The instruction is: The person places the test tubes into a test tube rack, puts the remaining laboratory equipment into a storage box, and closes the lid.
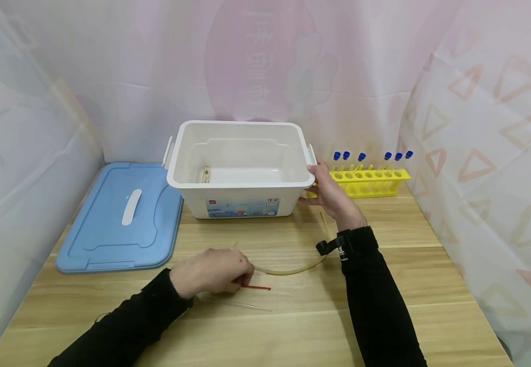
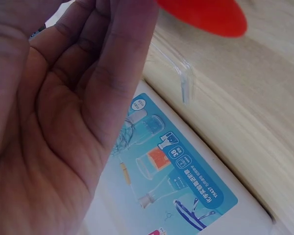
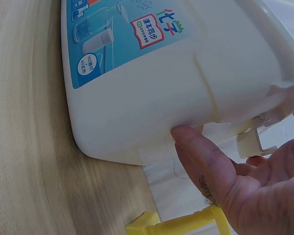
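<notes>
My left hand [image 1: 217,270] is low over the table in front of the white storage box [image 1: 242,196]. Its fingers are curled and pinch a red spoon [image 1: 257,287], whose broad rounded end [image 2: 208,15] shows in the left wrist view. Beside that hand lie a bent clear tube [image 2: 184,81], a thin clear rod [image 1: 251,306] and a yellowish rubber tube [image 1: 290,272]. My right hand [image 1: 332,196] holds the right side of the box by its handle, with one fingertip on the wall in the right wrist view.
A blue lid [image 1: 105,224] with a white handle lies left of the box. At the back right, a yellow rack [image 1: 371,192] carries several blue-capped tubes. Printed cloth [image 1: 146,76] surrounds the table. A small pale item [image 1: 206,175] is inside the box.
</notes>
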`<act>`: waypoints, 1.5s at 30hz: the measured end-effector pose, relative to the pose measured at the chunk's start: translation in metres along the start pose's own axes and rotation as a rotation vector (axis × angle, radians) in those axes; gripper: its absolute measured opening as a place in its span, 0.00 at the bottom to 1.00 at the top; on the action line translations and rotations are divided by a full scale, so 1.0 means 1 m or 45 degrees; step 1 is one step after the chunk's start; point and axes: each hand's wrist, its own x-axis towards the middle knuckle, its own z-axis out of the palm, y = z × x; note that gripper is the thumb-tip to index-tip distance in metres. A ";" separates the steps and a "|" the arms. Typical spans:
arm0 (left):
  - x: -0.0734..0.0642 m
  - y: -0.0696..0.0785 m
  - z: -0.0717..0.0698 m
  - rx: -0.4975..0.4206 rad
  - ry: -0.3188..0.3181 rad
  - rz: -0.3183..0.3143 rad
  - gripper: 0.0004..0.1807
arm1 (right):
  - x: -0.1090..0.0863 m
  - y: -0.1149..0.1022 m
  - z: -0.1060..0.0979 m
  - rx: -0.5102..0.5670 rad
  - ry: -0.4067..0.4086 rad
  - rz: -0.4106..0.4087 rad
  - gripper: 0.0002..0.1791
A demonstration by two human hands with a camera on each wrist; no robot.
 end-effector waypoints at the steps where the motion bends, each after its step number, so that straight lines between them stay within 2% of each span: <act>1: 0.000 0.000 0.000 0.000 0.004 0.003 0.16 | 0.000 0.000 0.000 0.004 0.000 0.000 0.45; 7: -0.002 -0.001 -0.006 0.006 0.047 0.053 0.15 | -0.001 -0.001 0.001 0.010 0.004 -0.001 0.45; 16: -0.009 -0.005 -0.020 0.064 0.170 0.143 0.12 | 0.000 0.000 0.001 0.006 0.011 0.002 0.45; 22: -0.013 -0.011 -0.028 0.078 0.253 0.166 0.12 | -0.002 -0.001 0.001 0.003 0.007 0.007 0.45; 32: -0.024 -0.019 -0.044 0.068 0.502 0.220 0.13 | -0.001 -0.001 0.001 0.005 0.003 0.010 0.45; 41: -0.030 -0.026 -0.055 0.110 0.809 0.290 0.10 | -0.001 0.001 0.002 0.013 0.005 0.001 0.47; 45: -0.033 -0.029 -0.060 0.098 0.905 0.294 0.11 | 0.000 0.001 0.002 0.014 0.008 0.002 0.46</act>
